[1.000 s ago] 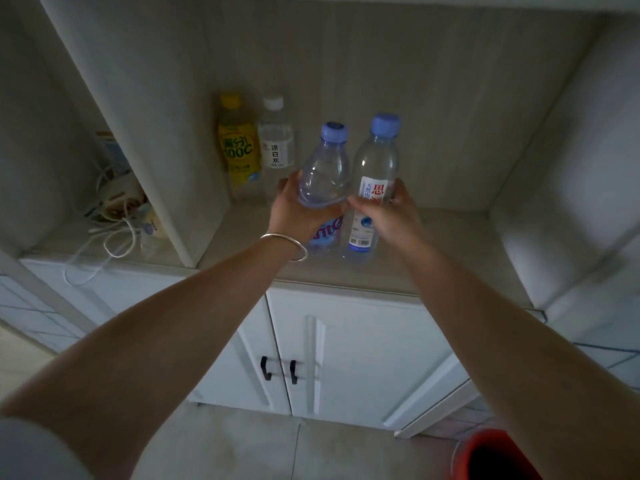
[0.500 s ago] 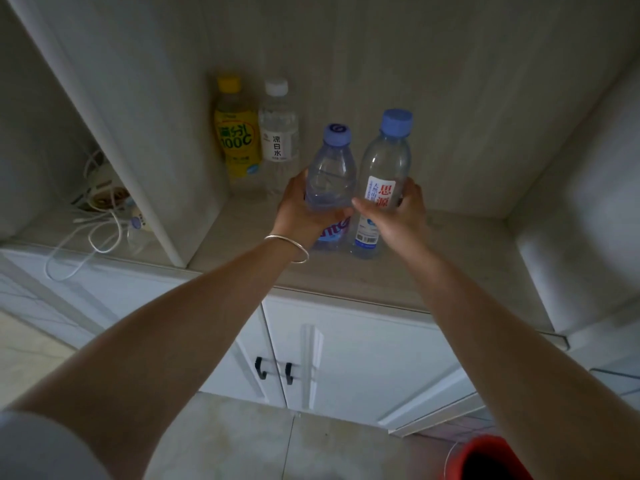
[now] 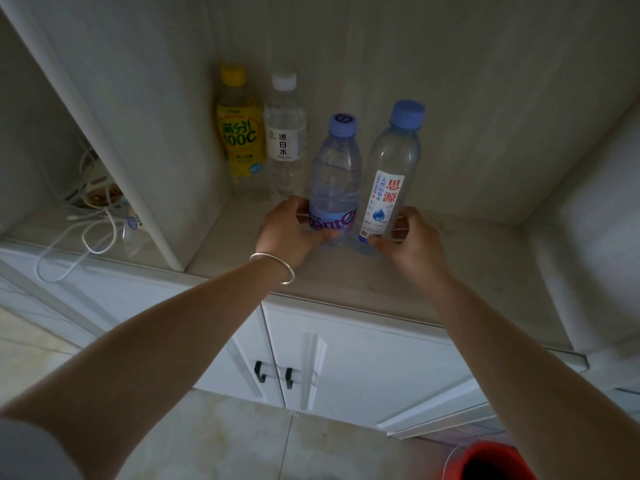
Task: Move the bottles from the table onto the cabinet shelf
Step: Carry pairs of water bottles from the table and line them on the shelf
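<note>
Two hands up on the cabinet shelf [image 3: 450, 271], one bottle each. Left hand [image 3: 289, 232] curled round the base of the shorter blue-label bottle [image 3: 334, 181], silver bangle [image 3: 273, 266] on that wrist. Right hand [image 3: 414, 242] pinching low on the taller white-label bottle [image 3: 389, 174]. Both bottles standing on the shelf, side by side, just about touching. Compared with half a second ago: grips slid down from mid-body to near the bases, so labels showing way more now. Beyond the left hand, at the back: yellow drink bottle [image 3: 239, 126] and clear white-capped bottle [image 3: 284, 133]. So four bottles total, two blue caps, one yellow, one white. Further left, past the divider: tangle of white cables [image 3: 86, 233]. Below the right forearm: red bucket [image 3: 491, 462].
</note>
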